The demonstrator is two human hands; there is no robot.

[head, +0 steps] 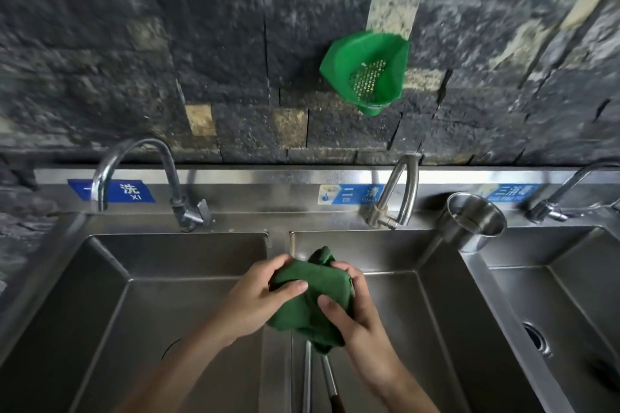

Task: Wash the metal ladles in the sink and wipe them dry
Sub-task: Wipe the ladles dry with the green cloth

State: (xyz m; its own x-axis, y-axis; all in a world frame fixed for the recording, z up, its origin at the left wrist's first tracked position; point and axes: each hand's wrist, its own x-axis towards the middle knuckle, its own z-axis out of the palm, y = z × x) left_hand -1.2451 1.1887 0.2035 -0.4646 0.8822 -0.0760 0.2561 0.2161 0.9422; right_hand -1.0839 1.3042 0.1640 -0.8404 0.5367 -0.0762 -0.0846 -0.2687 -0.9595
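Both the left hand (265, 295) and right hand (352, 308) grip a green cloth (315, 292) wrapped around the metal ladles (327, 375) above the steel sink (419, 295).

Two bare forearms, left hand (255, 298), right hand (352, 315); no sleeves.

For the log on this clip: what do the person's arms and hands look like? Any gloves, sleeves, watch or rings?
Both forearms come in bare from the bottom edge, with no sleeve in view. The left hand and the right hand are ungloved. No watch, bracelet or wristband shows on either wrist, and no ring shows on the fingers in view. Nails look short and unpainted. Some fingers are hidden behind the cloth, so those cannot be checked.
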